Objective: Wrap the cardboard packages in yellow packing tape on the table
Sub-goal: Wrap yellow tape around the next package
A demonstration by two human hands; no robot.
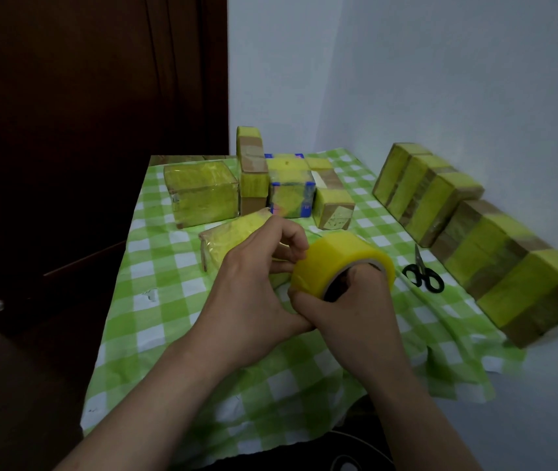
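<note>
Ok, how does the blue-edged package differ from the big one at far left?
The big package is wider and yellow all over under glossy tape; the blue-edged package is smaller, nearly cubic, with blue showing at its corners. Both sit on the checked cloth.

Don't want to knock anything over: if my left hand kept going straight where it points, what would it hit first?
Likely the blue-edged box beyond the left hand; depth is unclear. The tape roll sits rightward.

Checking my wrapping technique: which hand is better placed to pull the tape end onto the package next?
Left. The right hand grips the tape roll through its core, so it is occupied; the left hand has curled fingertips at the roll's outer face, beside the package.
</note>
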